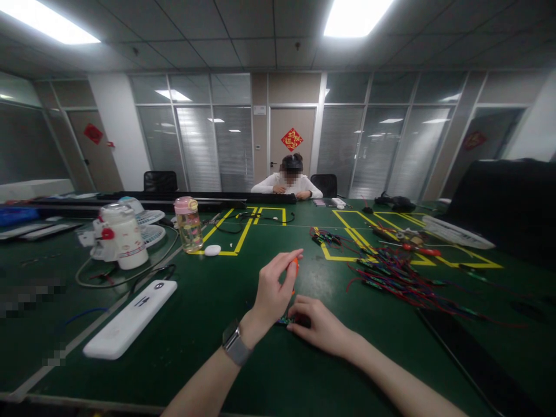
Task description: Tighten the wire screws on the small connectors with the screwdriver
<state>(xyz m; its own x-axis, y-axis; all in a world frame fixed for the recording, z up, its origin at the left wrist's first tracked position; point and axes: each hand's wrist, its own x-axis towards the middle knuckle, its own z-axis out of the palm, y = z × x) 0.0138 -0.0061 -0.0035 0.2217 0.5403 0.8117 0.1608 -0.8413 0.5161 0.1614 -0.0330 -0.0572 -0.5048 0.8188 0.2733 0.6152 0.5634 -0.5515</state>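
Observation:
My left hand point(274, 284), with a watch on its wrist, is raised over the table with fingers closed around an orange-handled tool point(296, 267). Most of that tool is hidden behind the fingers, so its exact kind does not show. Just below and to the right, my right hand point(319, 325) rests low at the tabletop. Its thumb and fingers pinch the end of a small green circuit board point(284, 320), partly covered by my left hand. To the right lies a tangled pile of similar boards with red and dark wires point(391, 278).
A long white device point(130, 321) lies at left. Behind it stand a white bottle point(124, 237) and a pink-lidded bottle point(188, 226). A dark flat panel point(469, 359) lies front right. Yellow tape marks the green table. Another person point(289, 182) sits across.

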